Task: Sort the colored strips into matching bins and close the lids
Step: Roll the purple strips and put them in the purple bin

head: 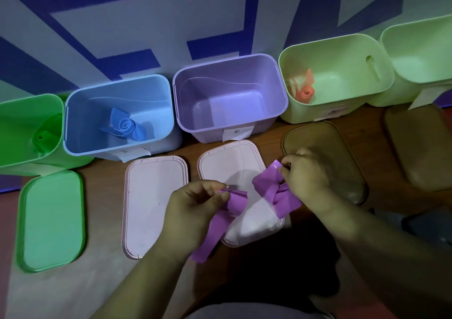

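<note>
while the purple bin (244, 72) stands open at the back edge of the desk (102, 277), left hand (193, 211) and right hand (308, 174) pinch a seemingly twisted strip (274, 191).

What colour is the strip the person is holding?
Purple. The strip shows best in the head view, pinched between the left hand and right hand.

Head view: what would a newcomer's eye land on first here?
The purple strip, low centre, held between the left hand and right hand, which both pinch it. Behind, along the wall, the row of open bins: the purple bin looks empty, the blue bin to its left holds a rolled blue strip.
</note>
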Demonstrator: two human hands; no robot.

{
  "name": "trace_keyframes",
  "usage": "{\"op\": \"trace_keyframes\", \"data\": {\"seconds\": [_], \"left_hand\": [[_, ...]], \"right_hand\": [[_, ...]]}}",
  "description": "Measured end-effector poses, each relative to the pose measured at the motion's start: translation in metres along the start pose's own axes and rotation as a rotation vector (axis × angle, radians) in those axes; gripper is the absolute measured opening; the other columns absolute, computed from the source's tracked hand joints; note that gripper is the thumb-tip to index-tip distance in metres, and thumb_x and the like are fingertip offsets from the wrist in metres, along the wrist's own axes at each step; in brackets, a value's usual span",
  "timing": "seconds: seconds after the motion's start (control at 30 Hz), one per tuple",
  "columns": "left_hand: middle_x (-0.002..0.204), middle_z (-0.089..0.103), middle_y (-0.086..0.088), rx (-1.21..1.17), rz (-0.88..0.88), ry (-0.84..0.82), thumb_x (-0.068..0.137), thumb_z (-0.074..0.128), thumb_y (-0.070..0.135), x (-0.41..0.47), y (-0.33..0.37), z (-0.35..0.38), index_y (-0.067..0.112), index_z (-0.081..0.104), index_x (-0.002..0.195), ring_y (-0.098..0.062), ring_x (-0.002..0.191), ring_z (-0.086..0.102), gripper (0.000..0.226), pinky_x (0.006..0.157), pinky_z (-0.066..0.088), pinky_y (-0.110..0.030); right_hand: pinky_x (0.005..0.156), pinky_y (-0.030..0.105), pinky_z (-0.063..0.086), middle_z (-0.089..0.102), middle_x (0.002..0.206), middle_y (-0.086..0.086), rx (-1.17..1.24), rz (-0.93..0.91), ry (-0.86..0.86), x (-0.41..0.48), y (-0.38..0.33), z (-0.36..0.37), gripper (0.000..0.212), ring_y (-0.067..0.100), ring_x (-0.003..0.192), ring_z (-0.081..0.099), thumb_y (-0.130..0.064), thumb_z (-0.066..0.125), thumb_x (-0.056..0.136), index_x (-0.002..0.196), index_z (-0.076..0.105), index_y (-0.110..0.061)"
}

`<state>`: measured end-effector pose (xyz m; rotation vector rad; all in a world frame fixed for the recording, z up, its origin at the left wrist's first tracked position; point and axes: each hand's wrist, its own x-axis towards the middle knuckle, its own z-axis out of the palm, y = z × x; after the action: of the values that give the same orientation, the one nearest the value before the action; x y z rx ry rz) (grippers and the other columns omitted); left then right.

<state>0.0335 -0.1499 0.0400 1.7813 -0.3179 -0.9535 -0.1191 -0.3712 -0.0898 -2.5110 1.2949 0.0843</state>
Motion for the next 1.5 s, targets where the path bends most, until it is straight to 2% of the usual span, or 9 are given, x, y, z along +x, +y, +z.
{"op": "trace_keyframes", "data": {"seconds": [0.2,0.4,0.73,0.9,1.0,1.07,1.2,1.4,1.5], "left_hand": [[0.080,0.074,-0.009,-0.014,0.008,-0.014,0.082,0.073,-0.004,-0.002,0.004,0.002,0.015,0.077,0.083,-0.018,0.076,0.068,0.019,0.073,0.055,-0.023],[0.079,0.073,-0.010,-0.042,0.062,-0.044,0.077,0.076,-0.003,-0.017,0.016,-0.007,0.015,0.075,0.093,-0.012,0.074,0.067,0.024,0.073,0.052,-0.018],[0.074,0.076,-0.005,-0.018,0.227,-0.091,0.076,0.076,-0.003,-0.070,0.040,-0.046,0.014,0.078,0.074,-0.014,0.070,0.070,0.017,0.066,0.053,-0.020],[0.075,0.076,-0.005,-0.003,0.341,-0.120,0.071,0.079,0.010,-0.099,0.054,-0.072,0.018,0.078,0.075,-0.021,0.072,0.071,0.009,0.069,0.056,-0.027],[0.075,0.075,-0.005,-0.012,0.397,-0.129,0.067,0.079,0.017,-0.114,0.060,-0.085,0.021,0.078,0.075,-0.022,0.073,0.070,0.009,0.072,0.058,-0.034],[0.076,0.075,-0.005,-0.011,0.447,-0.134,0.067,0.080,0.017,-0.123,0.062,-0.095,0.023,0.078,0.076,-0.024,0.074,0.069,0.010,0.073,0.057,-0.038],[0.076,0.072,-0.005,-0.021,0.570,-0.142,0.070,0.084,0.014,-0.135,0.065,-0.116,0.022,0.077,0.075,-0.023,0.072,0.067,0.012,0.069,0.053,-0.031],[0.081,0.068,0.002,-0.029,0.646,-0.098,0.066,0.083,0.015,-0.149,0.066,-0.145,0.022,0.078,0.077,-0.014,0.077,0.065,0.013,0.071,0.048,-0.022],[0.083,0.069,0.001,-0.030,0.690,-0.082,0.065,0.085,0.025,-0.155,0.066,-0.160,0.022,0.078,0.077,-0.017,0.081,0.066,0.015,0.075,0.048,-0.023]], "right_hand": [[0.071,0.029,0.048,0.064,0.090,-0.002,0.216,-0.025,0.055,-0.009,-0.008,-0.012,0.007,0.020,0.085,0.061,-0.021,0.079,0.075,0.079,0.074,-0.023],[0.067,0.016,0.049,0.072,0.076,-0.016,0.601,0.032,-0.076,-0.037,-0.038,-0.061,0.006,-0.001,0.075,0.066,-0.024,0.076,0.083,0.080,0.073,-0.028],[0.049,0.017,0.044,0.071,0.063,0.002,0.846,0.025,-0.120,-0.110,-0.104,-0.149,0.009,0.010,0.052,0.056,-0.025,0.080,0.080,0.074,0.075,-0.020],[0.059,0.020,0.047,0.073,0.069,-0.014,0.840,0.005,-0.104,-0.141,-0.133,-0.176,0.009,0.000,0.059,0.064,-0.020,0.074,0.085,0.081,0.077,-0.027],[0.076,0.026,0.054,0.076,0.084,-0.015,0.870,-0.063,-0.116,-0.160,-0.153,-0.188,0.013,0.002,0.080,0.071,-0.017,0.072,0.087,0.089,0.079,-0.027],[0.075,0.018,0.052,0.076,0.085,-0.015,0.919,-0.111,-0.115,-0.173,-0.170,-0.197,0.017,0.000,0.081,0.070,-0.013,0.072,0.087,0.086,0.078,-0.029],[0.064,0.010,0.047,0.074,0.071,-0.011,1.089,-0.155,-0.108,-0.195,-0.201,-0.211,0.018,-0.001,0.063,0.063,-0.003,0.075,0.082,0.079,0.076,-0.021],[0.068,0.025,0.054,0.072,0.073,0.007,1.259,-0.177,-0.154,-0.220,-0.242,-0.219,0.009,0.015,0.068,0.064,-0.012,0.080,0.067,0.071,0.077,-0.019],[0.061,0.018,0.053,0.072,0.069,0.003,1.330,-0.174,-0.184,-0.229,-0.259,-0.219,0.008,0.009,0.063,0.065,-0.008,0.075,0.071,0.073,0.076,-0.015]]}}
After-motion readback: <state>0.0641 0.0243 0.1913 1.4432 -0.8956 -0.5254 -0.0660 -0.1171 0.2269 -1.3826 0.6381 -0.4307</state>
